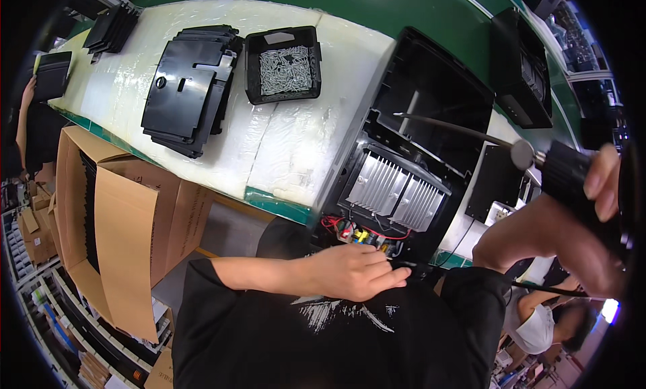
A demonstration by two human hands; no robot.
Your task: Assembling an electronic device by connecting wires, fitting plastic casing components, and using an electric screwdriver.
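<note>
My right hand is wrapped round a black electric screwdriver, raised on the right side. Its long thin bit points left across an open black housing. Inside the housing lie silver finned heat sinks, with red wires and a small circuit board at the near end. My left hand is closed at the housing's near edge, close to the board. Its fingertips meet a dark part there; what they hold, if anything, I cannot make out.
A black bin of screws and stacked black panels stand on the wrapped white table. An open cardboard box is at left. Another black housing stands far right. Other people are at the right and far left.
</note>
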